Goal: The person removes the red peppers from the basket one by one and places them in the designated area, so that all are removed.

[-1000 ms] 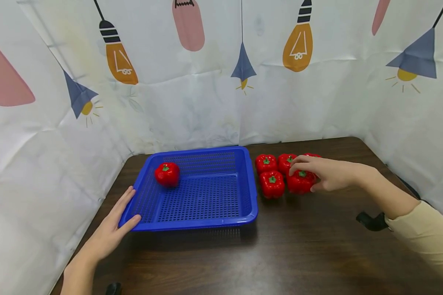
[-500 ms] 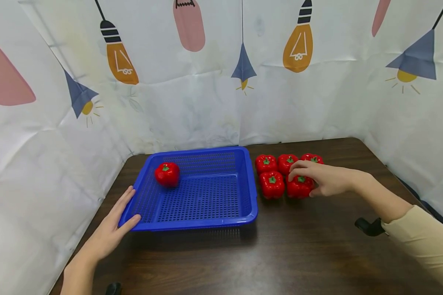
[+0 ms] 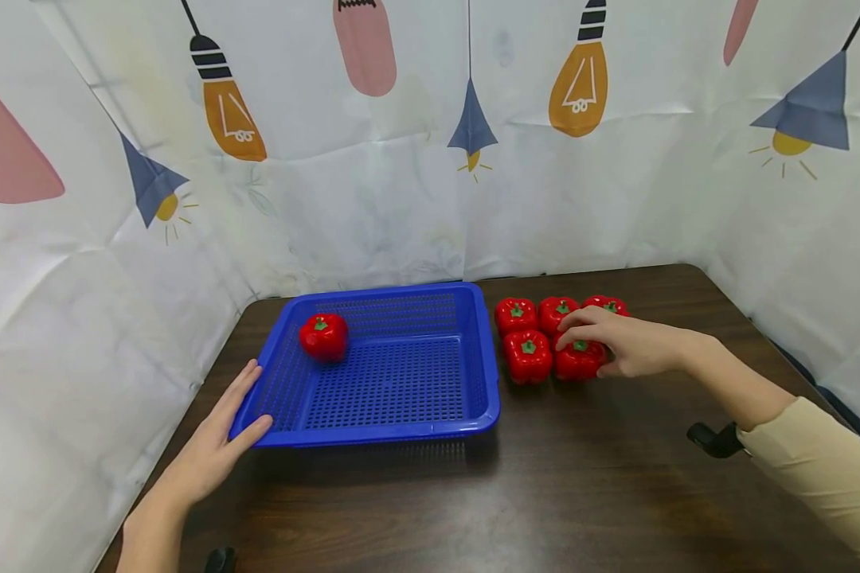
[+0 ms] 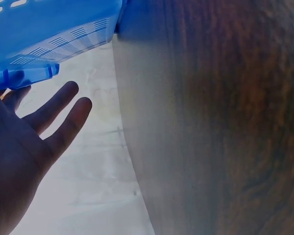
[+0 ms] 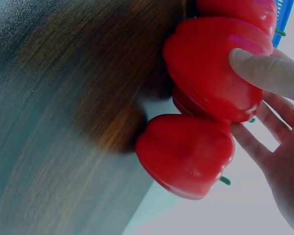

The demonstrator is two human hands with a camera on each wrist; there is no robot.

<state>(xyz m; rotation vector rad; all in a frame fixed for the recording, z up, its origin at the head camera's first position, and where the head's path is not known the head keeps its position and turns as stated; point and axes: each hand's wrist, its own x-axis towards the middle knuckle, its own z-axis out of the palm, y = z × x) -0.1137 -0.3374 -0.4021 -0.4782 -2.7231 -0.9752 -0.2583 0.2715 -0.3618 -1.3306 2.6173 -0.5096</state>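
Note:
My right hand [image 3: 627,342] grips a red bell pepper [image 3: 579,362] at the front right of a cluster, with curled fingers over its top. In the right wrist view the thumb lies on this bell pepper's side [image 5: 206,63], while the other fingers reach round behind it. It stands on the table beside its neighbours. My left hand [image 3: 211,450] rests at the left front corner of a blue plastic basket [image 3: 373,435], thumb on the near rim and fingers along the left side. From the left wrist, its fingers look extended. Another red bell pepper [image 3: 324,338] sits inside the basket, towards the left.
Several more red bell peppers stand close together right of the basket, among them a front left bell pepper [image 3: 528,358] and a back right bell pepper [image 3: 605,304]. All rest on a dark wooden table [image 3: 545,493]. A white printed curtain [image 3: 401,207] encloses the back and sides.
My right hand has moved slightly towards me, and the gripped bell pepper has shifted a little left beside the front left one. More of the back right bell pepper shows. My left hand stays put.

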